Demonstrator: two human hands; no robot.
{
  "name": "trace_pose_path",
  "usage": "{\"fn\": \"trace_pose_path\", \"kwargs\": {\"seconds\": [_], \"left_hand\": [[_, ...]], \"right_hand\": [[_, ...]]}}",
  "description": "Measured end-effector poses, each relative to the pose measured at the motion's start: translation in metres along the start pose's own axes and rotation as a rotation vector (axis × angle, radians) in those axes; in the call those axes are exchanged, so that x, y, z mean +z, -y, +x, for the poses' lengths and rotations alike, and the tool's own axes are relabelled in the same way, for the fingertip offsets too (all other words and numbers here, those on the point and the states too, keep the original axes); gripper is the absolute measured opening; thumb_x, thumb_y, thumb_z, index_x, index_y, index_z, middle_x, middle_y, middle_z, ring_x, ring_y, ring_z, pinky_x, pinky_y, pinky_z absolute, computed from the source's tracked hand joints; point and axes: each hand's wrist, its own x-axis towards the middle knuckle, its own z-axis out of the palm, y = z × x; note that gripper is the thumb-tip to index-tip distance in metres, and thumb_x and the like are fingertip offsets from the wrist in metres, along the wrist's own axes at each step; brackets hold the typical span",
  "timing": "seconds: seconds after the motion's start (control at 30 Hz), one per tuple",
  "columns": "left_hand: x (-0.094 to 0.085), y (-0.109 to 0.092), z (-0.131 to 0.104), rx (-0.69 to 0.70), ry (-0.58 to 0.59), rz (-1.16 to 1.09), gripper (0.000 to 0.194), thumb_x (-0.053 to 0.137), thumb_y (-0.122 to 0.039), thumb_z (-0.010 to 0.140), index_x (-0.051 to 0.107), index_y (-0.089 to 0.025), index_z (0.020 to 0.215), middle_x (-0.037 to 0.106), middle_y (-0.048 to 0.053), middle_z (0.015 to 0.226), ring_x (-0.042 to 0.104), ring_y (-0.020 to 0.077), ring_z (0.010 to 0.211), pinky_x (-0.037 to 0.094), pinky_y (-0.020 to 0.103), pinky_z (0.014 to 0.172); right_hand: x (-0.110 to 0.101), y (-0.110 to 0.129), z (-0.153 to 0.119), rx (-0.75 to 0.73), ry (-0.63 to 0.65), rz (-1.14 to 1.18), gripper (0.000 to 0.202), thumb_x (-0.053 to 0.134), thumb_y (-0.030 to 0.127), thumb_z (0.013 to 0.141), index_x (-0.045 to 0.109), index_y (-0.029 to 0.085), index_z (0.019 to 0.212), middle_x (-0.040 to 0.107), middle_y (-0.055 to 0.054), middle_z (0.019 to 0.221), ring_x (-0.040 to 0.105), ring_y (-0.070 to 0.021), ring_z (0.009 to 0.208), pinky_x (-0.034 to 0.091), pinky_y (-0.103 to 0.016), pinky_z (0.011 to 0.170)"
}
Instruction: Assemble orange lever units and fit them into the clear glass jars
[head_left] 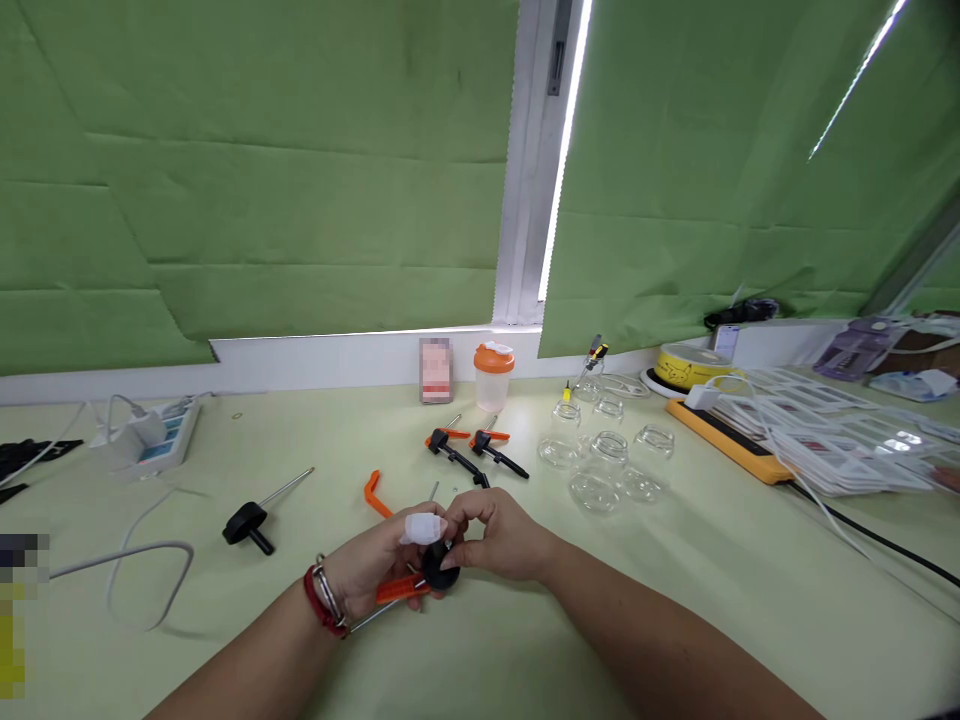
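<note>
Both hands (375, 565) (499, 535) curl snugly around a black-and-orange part (439, 572), tabletop (534, 505) separating them from glass jars (598, 478).

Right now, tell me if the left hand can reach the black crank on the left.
Probably yes: nothing visible stands between the left hand and the black crank, though that hand holds an orange piece.

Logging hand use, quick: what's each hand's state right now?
Left hand: closed, holding an orange piece.
Right hand: touching the black disc; grip can't be told.
</note>
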Motion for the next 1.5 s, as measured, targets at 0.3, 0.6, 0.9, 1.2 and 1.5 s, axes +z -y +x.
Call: {"fn": "trace_pose_path", "kwargs": {"seconds": [0.3,0.6,0.9,1.2,1.5], "left_hand": [[-0.0004,-0.0001,-0.0006,0.004,0.007,0.000,0.029,0.055,-0.043,0.074,0.052,-0.020,0.091,0.061,0.004,0.076,0.063,0.0216,0.067,0.043,0.025,0.048],[-0.0006,0.0001,-0.0003,0.002,0.016,-0.017,0.027,0.053,-0.042,0.075,0.053,-0.019,0.089,0.061,0.004,0.076,0.063,0.0215,0.067,0.043,0.024,0.048],[-0.0018,0.0011,-0.0002,0.001,0.012,-0.024,0.027,0.052,-0.043,0.076,0.053,-0.019,0.090,0.061,0.004,0.076,0.063,0.0216,0.067,0.043,0.024,0.047],[-0.0022,0.0019,0.0001,-0.004,0.002,-0.029,0.027,0.051,-0.043,0.077,0.053,-0.019,0.090,0.060,0.004,0.075,0.063,0.0222,0.067,0.043,0.025,0.047],[-0.0019,0.0009,0.0014,0.001,0.012,-0.026,0.031,0.048,-0.047,0.079,0.054,-0.019,0.090,0.061,0.005,0.074,0.063,0.0232,0.068,0.043,0.025,0.047]], "right_hand": [[0.0007,0.0011,0.0000,-0.004,-0.018,-0.006,0.024,0.078,0.026,0.061,0.057,0.018,0.067,0.058,0.002,0.071,0.052,-0.0121,0.068,0.045,-0.026,0.068],[0.0021,0.0015,0.0000,0.023,-0.008,0.016,0.023,0.077,0.024,0.062,0.056,0.018,0.071,0.056,0.002,0.072,0.050,-0.0116,0.067,0.044,-0.025,0.066],[0.0035,-0.0016,0.0003,0.027,-0.006,0.041,0.025,0.077,0.025,0.062,0.054,0.018,0.070,0.054,0.002,0.071,0.048,-0.0112,0.066,0.043,-0.025,0.065],[0.0041,-0.0011,0.0004,0.058,-0.012,0.060,0.026,0.077,0.021,0.061,0.053,0.018,0.070,0.053,0.003,0.070,0.047,-0.0104,0.065,0.043,-0.024,0.064],[0.0044,-0.0025,0.0006,0.054,-0.004,0.077,0.024,0.076,0.021,0.062,0.054,0.018,0.073,0.052,0.003,0.070,0.046,-0.0102,0.064,0.042,-0.024,0.063]]}}
